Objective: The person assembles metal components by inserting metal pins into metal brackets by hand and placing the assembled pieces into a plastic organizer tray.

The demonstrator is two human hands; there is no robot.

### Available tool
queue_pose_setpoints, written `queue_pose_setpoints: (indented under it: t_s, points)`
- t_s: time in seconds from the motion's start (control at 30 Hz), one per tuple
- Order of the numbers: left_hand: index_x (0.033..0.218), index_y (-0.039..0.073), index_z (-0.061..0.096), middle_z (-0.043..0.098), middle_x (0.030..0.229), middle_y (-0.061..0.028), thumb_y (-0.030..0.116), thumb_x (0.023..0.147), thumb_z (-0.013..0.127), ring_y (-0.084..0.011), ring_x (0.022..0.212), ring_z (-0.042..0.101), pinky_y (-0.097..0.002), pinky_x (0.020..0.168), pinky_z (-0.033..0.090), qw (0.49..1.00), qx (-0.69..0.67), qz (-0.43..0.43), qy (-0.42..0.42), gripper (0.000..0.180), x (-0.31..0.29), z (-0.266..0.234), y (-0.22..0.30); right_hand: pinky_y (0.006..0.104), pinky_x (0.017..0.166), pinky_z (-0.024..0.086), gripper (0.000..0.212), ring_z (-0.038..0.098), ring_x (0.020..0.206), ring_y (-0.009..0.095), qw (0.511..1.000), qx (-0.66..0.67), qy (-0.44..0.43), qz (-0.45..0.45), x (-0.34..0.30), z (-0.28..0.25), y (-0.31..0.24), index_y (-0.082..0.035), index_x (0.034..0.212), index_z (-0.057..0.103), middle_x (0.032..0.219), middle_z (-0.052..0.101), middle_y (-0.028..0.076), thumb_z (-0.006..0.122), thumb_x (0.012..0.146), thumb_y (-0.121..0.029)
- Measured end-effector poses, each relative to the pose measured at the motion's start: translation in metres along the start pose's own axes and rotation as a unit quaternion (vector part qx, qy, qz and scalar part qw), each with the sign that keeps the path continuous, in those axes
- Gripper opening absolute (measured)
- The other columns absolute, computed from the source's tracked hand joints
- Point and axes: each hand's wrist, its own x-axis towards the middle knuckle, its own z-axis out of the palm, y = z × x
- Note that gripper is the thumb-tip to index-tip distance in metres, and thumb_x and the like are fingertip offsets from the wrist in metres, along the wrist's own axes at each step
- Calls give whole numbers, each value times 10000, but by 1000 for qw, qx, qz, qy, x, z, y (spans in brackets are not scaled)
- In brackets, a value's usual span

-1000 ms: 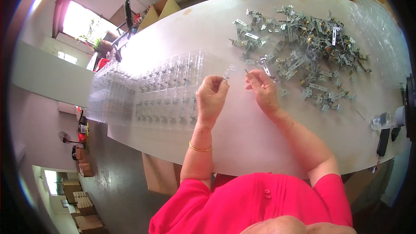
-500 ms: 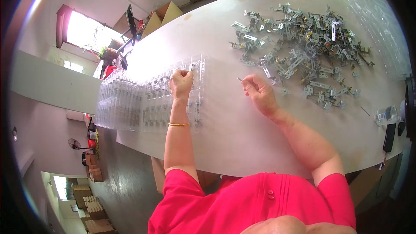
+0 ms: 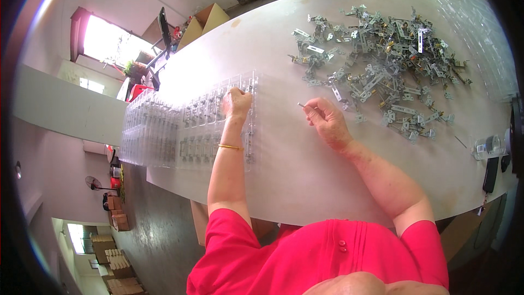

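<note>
Over the right part of a clear plastic tray (image 3: 255, 125) my left hand (image 3: 237, 102) is closed, its fingertips down at the slots; whatever they pinch is hidden. Small metal parts (image 3: 204, 147) lie in rows in the tray's compartments. My right hand (image 3: 327, 123) is held above the table, right of the tray, and pinches a short, thin metal pin (image 3: 302, 105) that sticks out past the fingertips to the left. To the right of that hand spreads a loose heap of silvery metal brackets (image 3: 376, 79), some with brass-coloured pieces.
Filled clear trays (image 3: 147, 131) are stacked at the table's left edge. More clear trays (image 3: 480, 38) lie at the far right. A clear plastic bottle (image 3: 487, 146) and a dark phone-like object (image 3: 490, 175) sit by the right edge. An open cardboard box (image 3: 210, 17) stands beyond the far left edge.
My left hand has shifted slightly right and nearer over the tray, with the wrist turned. My right hand stays nearly in place, and the pin in it shows more.
</note>
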Motion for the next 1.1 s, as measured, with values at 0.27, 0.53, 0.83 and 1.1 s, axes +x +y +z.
queue_pose_setpoints:
  t_s: [0.27,0.53,0.83,1.1]
  points:
    - [929,25,736,721,950,-222,208,733,616,-380,931,694,-432,875,533,999,49,-7,-18,294,7,2,4,256,645,446,52,510,714,80,1000,-13,4,-1,1,0,-3,-67,961,647,887,552,5,665,957,-116]
    - [872,29,670,707,875,-192,224,791,627,-368,871,688,-454,814,525,998,43,41,37,216,-9,-10,31,273,645,444,73,494,698,103,999,-39,9,-22,0,0,1,-64,967,649,841,551,13,676,945,-128]
    - [854,38,628,666,858,-166,199,846,655,-368,847,648,-471,764,502,964,-117,240,-10,163,-51,7,121,393,705,495,78,628,801,292,980,-150,-96,-89,-11,-1,-11,-73,952,631,910,635,113,655,929,-143]
    - [890,29,645,651,862,-153,146,828,651,-346,817,639,-451,750,505,941,-148,300,-55,132,-67,26,154,438,772,501,122,640,870,338,970,-199,-124,-60,-11,-2,-12,-83,978,608,970,650,120,595,960,-203]
